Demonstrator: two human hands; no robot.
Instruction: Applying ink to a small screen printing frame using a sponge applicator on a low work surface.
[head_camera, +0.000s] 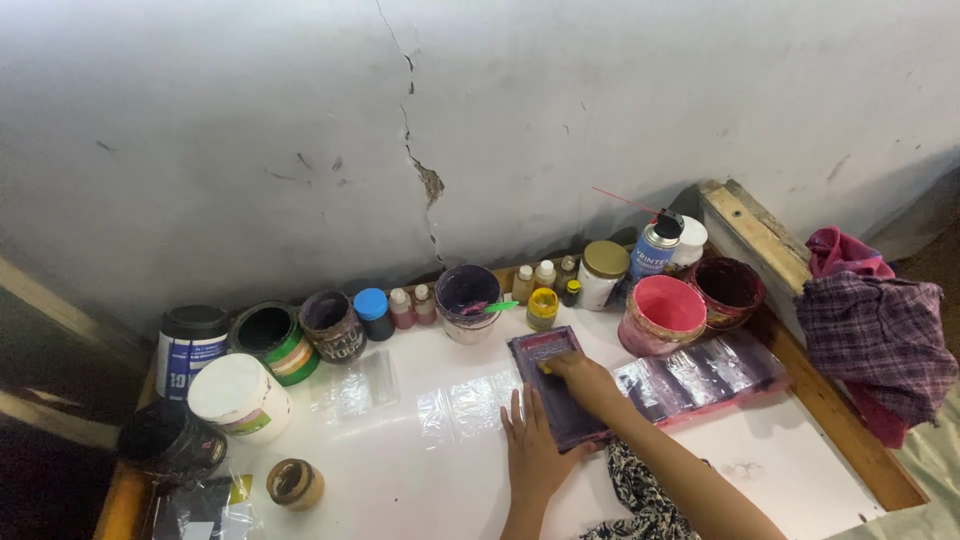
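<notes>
White tabletop (400, 470) is lined at the back with paint jars (270, 340). Pressed flat, fingers spread, the left hand (530, 450) is laid beside a purple screen frame (560, 390); a yellow squeegee (549, 367) on it is gripped by the right hand (588, 383). Pink tub (662, 314) is seen beyond.

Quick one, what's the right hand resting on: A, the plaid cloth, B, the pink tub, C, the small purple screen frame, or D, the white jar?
C, the right hand presses on the small purple screen frame, with the left hand flat at its near edge.
</notes>
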